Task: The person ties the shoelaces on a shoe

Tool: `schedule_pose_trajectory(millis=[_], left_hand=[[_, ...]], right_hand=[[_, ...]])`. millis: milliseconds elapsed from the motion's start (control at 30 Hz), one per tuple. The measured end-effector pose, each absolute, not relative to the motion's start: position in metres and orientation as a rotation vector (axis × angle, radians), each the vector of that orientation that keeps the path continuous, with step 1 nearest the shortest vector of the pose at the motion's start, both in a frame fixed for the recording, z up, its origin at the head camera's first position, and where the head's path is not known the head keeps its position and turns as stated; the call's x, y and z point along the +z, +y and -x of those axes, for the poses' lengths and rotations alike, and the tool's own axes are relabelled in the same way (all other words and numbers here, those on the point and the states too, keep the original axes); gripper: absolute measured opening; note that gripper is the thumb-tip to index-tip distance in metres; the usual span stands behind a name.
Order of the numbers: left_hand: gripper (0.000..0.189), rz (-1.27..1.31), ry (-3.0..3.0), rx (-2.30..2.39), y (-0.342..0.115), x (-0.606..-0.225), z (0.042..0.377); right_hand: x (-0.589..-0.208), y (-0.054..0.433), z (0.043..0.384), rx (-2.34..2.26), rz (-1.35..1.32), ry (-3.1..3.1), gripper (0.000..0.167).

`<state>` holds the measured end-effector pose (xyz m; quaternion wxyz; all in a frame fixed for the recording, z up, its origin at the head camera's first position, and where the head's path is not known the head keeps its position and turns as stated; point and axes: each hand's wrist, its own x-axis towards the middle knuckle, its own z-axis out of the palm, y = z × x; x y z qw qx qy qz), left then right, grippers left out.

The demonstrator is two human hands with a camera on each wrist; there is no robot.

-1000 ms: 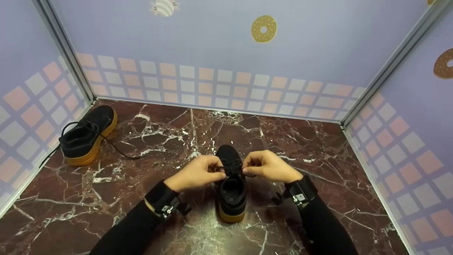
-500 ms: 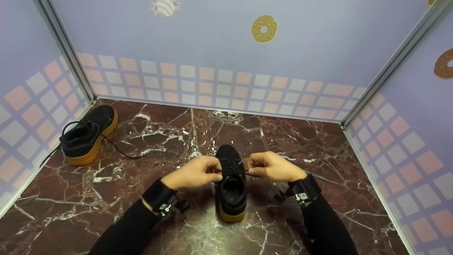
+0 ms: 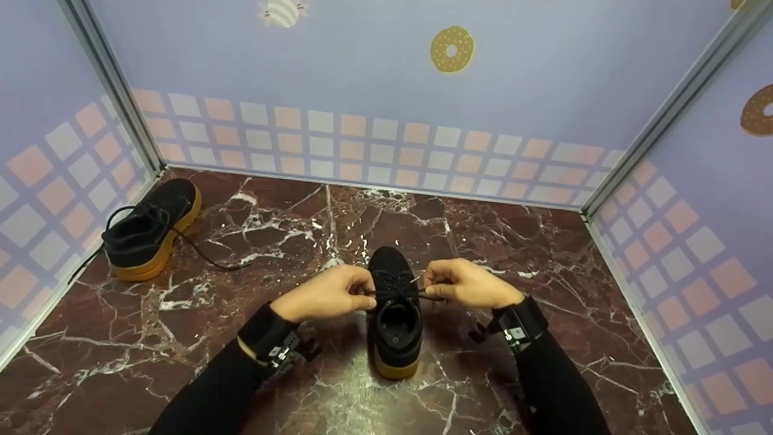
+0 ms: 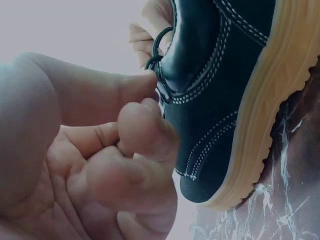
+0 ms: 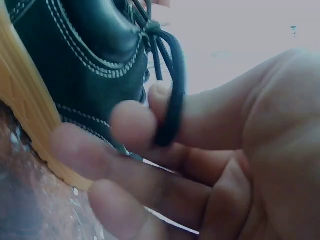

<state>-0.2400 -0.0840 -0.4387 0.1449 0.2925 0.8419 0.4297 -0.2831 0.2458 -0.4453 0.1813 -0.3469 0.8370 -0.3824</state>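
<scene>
A black shoe with a tan rubber sole stands upright on the floor, its toe pointing away from me. My left hand is at the left side of its laces, thumb and fingertips pinching a lace end drawn out sideways. On the other side, my right hand pinches a black shoelace, which bends as a loop between thumb and index finger in the right wrist view. Between the hands sits a knot over the shoe's tongue. The left fingers partly hide the lace they hold.
A matching black shoe lies at the far left near the wall, its long lace trailing loose on the floor. Patterned panels close off the back and both sides. The floor is dark red marble with white veins.
My hands have drawn apart, the left sliding left and the right sliding right. The laces between them now stretch out on both sides of the knot. The far shoe has stayed put.
</scene>
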Motion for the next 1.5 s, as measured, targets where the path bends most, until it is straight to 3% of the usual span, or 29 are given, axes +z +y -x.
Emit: schedule_pose_trajectory(millis=[233,500,700,1067,1500], left_hand=[[0.009,-0.683,2.119,1.413,-0.078,-0.438,0.229],[0.02,-0.664,2.211,1.37,-0.07,-0.439,0.224],[0.03,-0.679,2.319,1.354,-0.065,-0.445,0.225],[0.028,-0.737,2.38,1.301,-0.07,-0.453,0.222],[0.024,-0.812,2.399,1.201,-0.08,-0.45,0.225]], right_hand=[[-0.447,0.245,0.282,-1.197,0.894,2.222,0.012],[-0.449,0.243,0.283,-1.161,0.977,2.276,0.021],[-0.448,0.239,0.28,-1.128,1.019,2.33,0.018],[-0.466,0.236,0.265,-1.175,1.237,2.492,0.017],[-0.474,0.242,0.268,-1.289,1.254,2.429,0.016]])
